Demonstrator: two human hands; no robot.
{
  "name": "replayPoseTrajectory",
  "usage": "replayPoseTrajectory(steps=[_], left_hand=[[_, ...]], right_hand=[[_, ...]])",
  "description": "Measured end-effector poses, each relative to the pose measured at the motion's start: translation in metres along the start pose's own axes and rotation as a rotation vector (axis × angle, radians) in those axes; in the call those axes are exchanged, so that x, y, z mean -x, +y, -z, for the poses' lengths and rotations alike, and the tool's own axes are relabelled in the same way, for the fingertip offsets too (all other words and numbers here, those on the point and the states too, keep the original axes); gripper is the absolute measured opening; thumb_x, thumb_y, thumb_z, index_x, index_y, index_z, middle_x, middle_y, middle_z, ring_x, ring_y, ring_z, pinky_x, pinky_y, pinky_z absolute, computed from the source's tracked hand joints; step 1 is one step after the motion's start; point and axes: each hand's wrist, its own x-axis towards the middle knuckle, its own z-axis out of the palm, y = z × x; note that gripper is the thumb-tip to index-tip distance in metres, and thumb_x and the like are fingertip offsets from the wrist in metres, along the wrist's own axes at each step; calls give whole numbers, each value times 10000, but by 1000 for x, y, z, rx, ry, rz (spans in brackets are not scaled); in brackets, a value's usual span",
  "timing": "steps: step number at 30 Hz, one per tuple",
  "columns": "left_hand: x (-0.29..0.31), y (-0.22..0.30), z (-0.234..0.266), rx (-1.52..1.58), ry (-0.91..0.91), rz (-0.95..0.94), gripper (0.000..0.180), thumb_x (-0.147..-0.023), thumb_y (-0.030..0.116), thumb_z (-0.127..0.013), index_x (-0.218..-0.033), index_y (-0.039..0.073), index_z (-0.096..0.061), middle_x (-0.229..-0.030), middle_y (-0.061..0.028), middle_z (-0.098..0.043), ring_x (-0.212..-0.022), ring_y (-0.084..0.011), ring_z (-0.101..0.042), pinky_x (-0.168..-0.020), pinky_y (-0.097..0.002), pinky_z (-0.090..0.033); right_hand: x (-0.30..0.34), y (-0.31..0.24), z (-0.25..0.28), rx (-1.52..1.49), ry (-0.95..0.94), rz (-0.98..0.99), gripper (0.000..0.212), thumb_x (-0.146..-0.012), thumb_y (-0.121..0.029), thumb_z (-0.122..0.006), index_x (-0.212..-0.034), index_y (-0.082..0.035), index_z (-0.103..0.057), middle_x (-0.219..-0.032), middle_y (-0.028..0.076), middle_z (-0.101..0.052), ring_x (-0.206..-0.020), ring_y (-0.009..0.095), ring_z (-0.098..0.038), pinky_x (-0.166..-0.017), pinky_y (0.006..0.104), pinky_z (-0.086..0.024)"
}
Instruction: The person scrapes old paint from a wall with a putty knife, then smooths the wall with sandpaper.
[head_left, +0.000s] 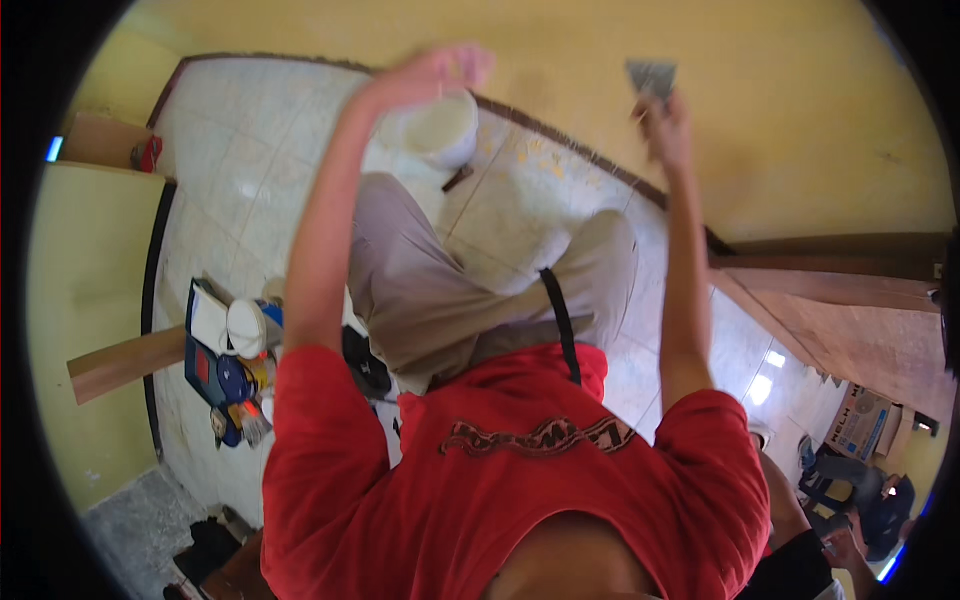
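My right hand (665, 130) is closed around a putty knife (652, 77). Its flat grey blade points up, in front of the yellow wall (800, 110). Farther left, my left hand (450, 72) is raised above a white bucket (445, 132); motion smears its fingers, and I cannot tell if they hold anything. The bucket stands on the tiled floor close to the wall's base. A small dark brown object (458, 179) lies beside it, too small to name. Yellow flakes (540, 155) are scattered on the floor along the wall, between the bucket and my right arm.
At the left lie a wooden board (125, 367) and a cluster of containers and tools (238, 350). A brown wooden panel (850, 320) stands at the right. Behind me at the lower right are a cardboard box (858, 420) and another person (880, 510).
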Motion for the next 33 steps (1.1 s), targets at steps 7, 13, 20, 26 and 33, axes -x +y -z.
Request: replayPoseTrajectory(steps=[7, 13, 20, 26, 33], left_hand=[[-42, 68, 5, 118, 199, 10, 251, -969, 289, -560, -1053, 56, -606, -856, -20, -630, -762, -126, -598, -704, -288, -539], [-84, -21, -32, -5, 145, -19, 232, -885, 220, -654, -1060, 68, -672, -916, -19, -672, -706, -119, -628, -646, -272, -507], [-109, 21, -48, 530, 153, -63, 260, -959, 220, -547, -1116, 32, -633, -1075, -64, -678, -904, -188, -650, -821, -334, -525], [-148, 61, -23, 1628, 57, -484, 349, -1009, 285, -472, -1181, -14, -529, -1167, -115, -614, -1010, -239, -638, -973, -415, -505], [-184, 48, -54, 1908, 144, -426, 184, -996, 223, -524, -1021, 49, -576, -955, -51, -650, -892, -176, -664, -865, -317, -570]], right_hand=[[-61, -106, 39, 128, 19, 332, 261, -895, -149, -545, -875, 104, -605, -783, 315, -632, -786, 458, -650, -647, 478, -523], [-86, -78, 59, 131, -126, 240, 231, -956, -273, -581, -869, -59, -581, -621, -32, -508, -518, 41, -433, -474, 207, -337], [-55, -166, 7, 201, -91, 280, 285, -978, -262, -544, -850, -12, -585, -584, -13, -499, -525, 68, -458, -485, 243, -363], [-76, -249, -34, 799, -101, 438, 294, -967, -223, -516, -899, 53, -592, -672, 191, -626, -625, 286, -641, -573, 392, -488], [-101, -251, -53, 1252, -196, 340, 281, -955, -204, -509, -935, 63, -596, -834, 266, -652, -800, 422, -658, -685, 491, -527]])
